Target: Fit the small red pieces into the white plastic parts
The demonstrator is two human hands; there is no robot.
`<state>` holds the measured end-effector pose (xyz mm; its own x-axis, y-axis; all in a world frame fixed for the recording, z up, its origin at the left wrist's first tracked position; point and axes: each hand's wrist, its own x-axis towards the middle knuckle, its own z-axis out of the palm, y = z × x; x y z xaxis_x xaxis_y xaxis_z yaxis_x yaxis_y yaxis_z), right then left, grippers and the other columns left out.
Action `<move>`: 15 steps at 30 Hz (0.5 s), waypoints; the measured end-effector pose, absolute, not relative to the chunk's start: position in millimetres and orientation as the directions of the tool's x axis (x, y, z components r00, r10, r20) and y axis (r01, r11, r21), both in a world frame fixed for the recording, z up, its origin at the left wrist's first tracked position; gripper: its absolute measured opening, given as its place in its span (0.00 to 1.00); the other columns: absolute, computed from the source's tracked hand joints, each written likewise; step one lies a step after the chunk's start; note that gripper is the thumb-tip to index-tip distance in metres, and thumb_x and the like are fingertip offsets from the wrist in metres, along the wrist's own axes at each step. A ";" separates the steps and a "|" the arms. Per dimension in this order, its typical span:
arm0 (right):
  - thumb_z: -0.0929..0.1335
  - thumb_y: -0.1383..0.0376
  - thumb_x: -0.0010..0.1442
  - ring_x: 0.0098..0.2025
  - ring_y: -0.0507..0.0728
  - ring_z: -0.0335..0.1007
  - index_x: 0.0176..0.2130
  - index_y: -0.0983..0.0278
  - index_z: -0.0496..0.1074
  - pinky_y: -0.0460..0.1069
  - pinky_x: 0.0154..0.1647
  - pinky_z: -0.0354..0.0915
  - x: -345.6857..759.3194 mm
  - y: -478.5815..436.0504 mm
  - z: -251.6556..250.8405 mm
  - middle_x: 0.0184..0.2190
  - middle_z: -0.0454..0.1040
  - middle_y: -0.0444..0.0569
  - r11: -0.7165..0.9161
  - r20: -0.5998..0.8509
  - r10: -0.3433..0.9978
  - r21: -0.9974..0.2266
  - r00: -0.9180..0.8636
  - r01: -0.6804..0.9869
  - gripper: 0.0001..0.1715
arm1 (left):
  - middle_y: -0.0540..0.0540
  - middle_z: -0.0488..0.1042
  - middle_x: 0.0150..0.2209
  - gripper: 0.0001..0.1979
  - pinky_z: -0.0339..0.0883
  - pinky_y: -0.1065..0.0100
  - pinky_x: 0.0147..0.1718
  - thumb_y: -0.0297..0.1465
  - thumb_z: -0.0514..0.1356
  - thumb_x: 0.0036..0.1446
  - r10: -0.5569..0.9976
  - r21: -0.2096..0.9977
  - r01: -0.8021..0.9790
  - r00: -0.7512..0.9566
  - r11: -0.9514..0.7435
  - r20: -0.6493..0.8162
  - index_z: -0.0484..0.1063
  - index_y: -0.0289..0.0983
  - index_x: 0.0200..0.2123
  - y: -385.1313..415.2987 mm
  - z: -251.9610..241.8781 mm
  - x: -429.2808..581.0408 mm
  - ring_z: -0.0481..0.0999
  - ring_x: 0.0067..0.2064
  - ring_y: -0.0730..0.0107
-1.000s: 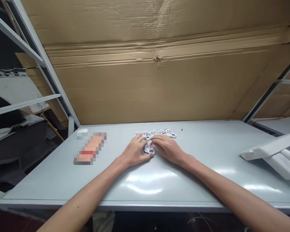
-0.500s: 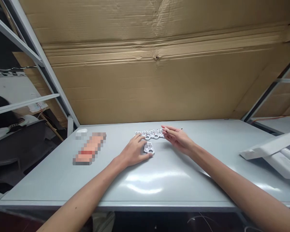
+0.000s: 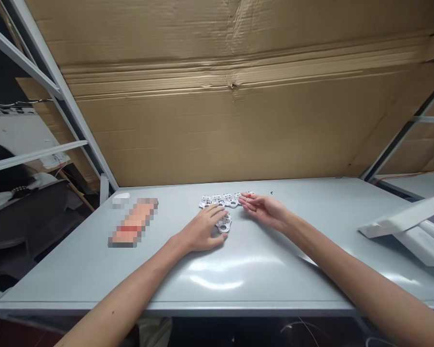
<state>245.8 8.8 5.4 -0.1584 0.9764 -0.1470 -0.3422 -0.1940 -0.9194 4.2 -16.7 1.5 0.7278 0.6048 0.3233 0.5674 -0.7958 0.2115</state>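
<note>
A row of several white perforated plastic parts (image 3: 220, 201) lies near the far side of the grey table (image 3: 72, 274). My right hand (image 3: 262, 210) reaches toward the row's right end, its fingertips at or over the last parts, which it partly hides. One more white part (image 3: 224, 223) sits alone just in front of the row. My left hand (image 3: 201, 231) lies flat on the table, its fingers against that part's left side and overlapping it. Neither hand lifts anything.
A pixelated, blurred pink and red object (image 3: 133, 222) and a small white item (image 3: 121, 196) lie left of my hands. White long profiles (image 3: 407, 226) rest at the table's right end. A large cardboard sheet (image 3: 217, 111) stands behind the table between metal rails.
My right hand has left the lone white part and moved to the row's right end. My left hand's fingers have shifted further over the lone part, which has turned slightly.
</note>
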 end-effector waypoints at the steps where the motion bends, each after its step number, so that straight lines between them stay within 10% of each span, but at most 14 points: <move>1: 0.63 0.77 0.55 0.55 0.59 0.73 0.38 0.62 0.72 0.56 0.58 0.70 245.9 8.4 6.1 0.46 0.78 0.56 -0.203 -0.157 0.976 -0.908 -0.150 -0.368 0.14 | 0.39 0.66 0.62 0.27 0.57 0.50 0.63 0.34 0.60 0.59 0.598 0.220 0.556 0.735 -0.801 0.320 0.64 0.38 0.61 -16.6 1.5 4.7 0.61 0.65 0.50; 8: 0.66 0.66 0.63 0.50 0.58 0.76 0.37 0.63 0.75 0.53 0.54 0.73 255.3 7.6 20.9 0.45 0.80 0.55 -0.169 -0.175 0.985 -0.937 -0.006 -0.305 0.07 | 0.40 0.71 0.57 0.21 0.64 0.55 0.57 0.36 0.61 0.61 0.588 0.222 0.545 0.725 -0.808 0.359 0.68 0.40 0.57 -11.1 5.8 1.3 0.69 0.58 0.54; 15: 0.67 0.63 0.62 0.41 0.59 0.78 0.36 0.65 0.76 0.51 0.41 0.73 293.8 24.9 19.3 0.39 0.80 0.55 -0.006 0.077 0.956 -0.960 0.283 0.279 0.10 | 0.37 0.70 0.56 0.20 0.62 0.51 0.58 0.34 0.57 0.62 0.702 0.153 0.754 0.490 -0.639 0.516 0.68 0.36 0.56 18.3 7.5 -33.2 0.68 0.58 0.52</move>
<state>293.8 24.9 19.3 0.2831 0.9560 0.0766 0.2795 -0.0058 -0.9601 -33.2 18.3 7.5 0.4901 0.7022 0.5165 0.7542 -0.6387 0.1527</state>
